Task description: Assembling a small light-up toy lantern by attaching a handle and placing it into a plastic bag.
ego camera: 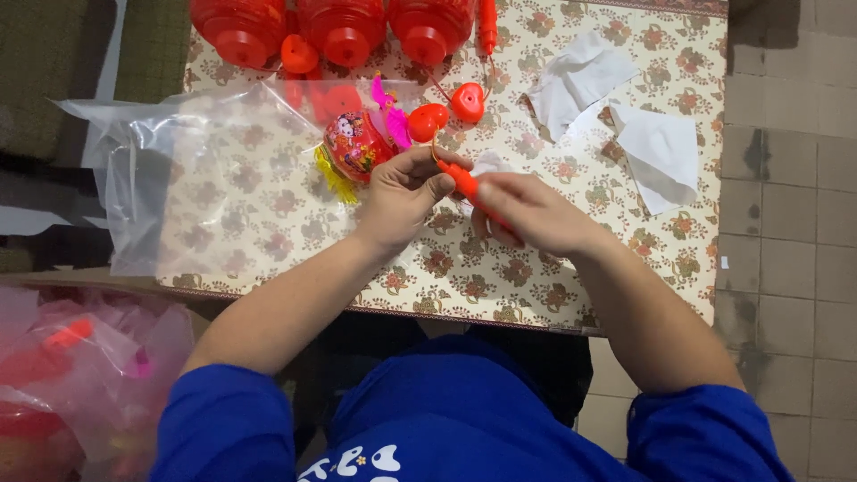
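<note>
The setting appeared to be a domestic room used for small-scale toy assembly: a table with a floral-patterned cloth [268, 223] stood on a worn grey tiled floor [790, 187], bearing red plastic lanterns [344, 27] and clear plastic bags [143, 170].

- Three red lanterns [342, 29] along the far edge of the floral tablecloth [268, 223].
- Clear plastic bag [170, 170] at left.
- White paper pieces [616, 107] far right.
- Tiled floor [790, 223] right.

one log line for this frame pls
left hand: pinching stick tip | right hand: gripping red stick | lantern: on table
</note>
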